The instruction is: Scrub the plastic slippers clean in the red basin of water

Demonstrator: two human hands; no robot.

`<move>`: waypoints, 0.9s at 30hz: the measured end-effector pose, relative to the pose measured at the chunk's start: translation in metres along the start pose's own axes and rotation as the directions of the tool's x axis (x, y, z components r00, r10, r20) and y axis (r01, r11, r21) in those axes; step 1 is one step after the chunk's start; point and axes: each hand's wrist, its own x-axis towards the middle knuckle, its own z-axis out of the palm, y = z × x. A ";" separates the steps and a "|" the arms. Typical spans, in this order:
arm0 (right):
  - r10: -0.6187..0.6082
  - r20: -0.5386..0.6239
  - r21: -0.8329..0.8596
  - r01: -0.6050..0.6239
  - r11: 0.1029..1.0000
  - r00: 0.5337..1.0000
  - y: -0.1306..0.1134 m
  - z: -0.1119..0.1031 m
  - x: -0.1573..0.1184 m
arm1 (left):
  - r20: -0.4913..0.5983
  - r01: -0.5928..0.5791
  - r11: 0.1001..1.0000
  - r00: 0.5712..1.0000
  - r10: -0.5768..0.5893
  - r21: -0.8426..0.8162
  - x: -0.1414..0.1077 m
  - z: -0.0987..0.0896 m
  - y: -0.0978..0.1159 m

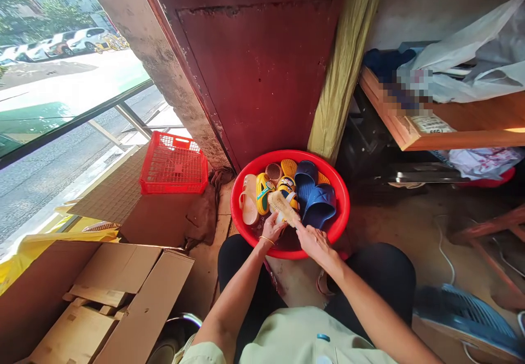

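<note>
A red plastic basin stands between my knees with several shoes in it. My right hand is closed on the handle of a scrub brush, its pale head pointing up and left. Below the brush, my left hand is closed on something whitish, mostly hidden by the brush and fingers. Around the hands lie a beige sandal, a yellow-and-green child's clog, a yellow-and-navy sandal and a pair of blue slippers. A brown sole and a yellow sole show behind them.
A red door rises directly behind the basin, beside a yellow curtain. To the left are a red crate and an open cardboard box. On the right are a wooden shelf and a blue fan.
</note>
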 end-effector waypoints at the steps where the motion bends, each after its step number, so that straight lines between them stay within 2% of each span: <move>1: 0.046 -0.010 0.006 -0.046 0.999 0.999 0.007 -0.007 0.008 | 0.001 0.013 1.000 1.000 -0.013 -0.020 -0.001 0.001 0.002; 3: 0.129 0.004 0.087 -0.129 0.988 0.992 0.023 -0.021 0.027 | -0.006 0.039 0.997 0.999 -0.040 -0.066 -0.004 0.002 0.005; 5: 0.120 0.014 0.136 -0.121 0.983 0.993 0.033 -0.029 0.041 | -0.028 0.057 0.990 0.998 -0.061 -0.127 -0.005 0.002 0.008; 7: 0.068 0.006 0.187 -0.068 0.980 0.998 0.035 -0.028 0.046 | -0.061 0.064 0.979 0.995 -0.077 -0.195 -0.004 0.000 0.011; 10: 0.023 -0.024 0.247 -0.016 0.969 0.999 0.033 -0.016 0.040 | -0.073 0.070 0.961 0.993 -0.093 -0.268 -0.003 -0.004 0.014; 15: 0.050 0.014 0.362 -0.052 0.931 0.999 0.048 -0.004 0.031 | -0.093 0.078 0.909 0.987 -0.127 -0.409 -0.003 -0.008 0.019; 18: 0.060 -0.065 0.443 -0.025 0.896 0.996 0.053 -0.005 0.025 | -0.078 0.108 0.845 0.982 -0.173 -0.524 -0.005 -0.012 0.024; 20: 0.076 -0.145 0.481 0.003 0.877 0.986 0.047 -0.006 0.017 | 0.004 0.158 0.803 0.982 -0.191 -0.574 -0.006 -0.015 0.028; 22: 0.037 -0.187 0.503 0.063 0.862 0.982 0.036 -0.006 0.005 | 0.081 0.228 0.770 0.971 -0.224 -0.596 -0.006 -0.018 0.032; 25: -0.097 -0.186 0.482 0.176 0.859 0.978 0.016 -0.007 -0.010 | 0.156 0.346 0.698 0.934 -0.323 -0.627 -0.003 -0.017 0.037; 27: -0.131 -0.175 0.416 0.194 0.889 0.976 0.003 -0.013 -0.012 | 0.188 0.388 0.649 0.915 -0.357 -0.655 0.003 -0.009 0.038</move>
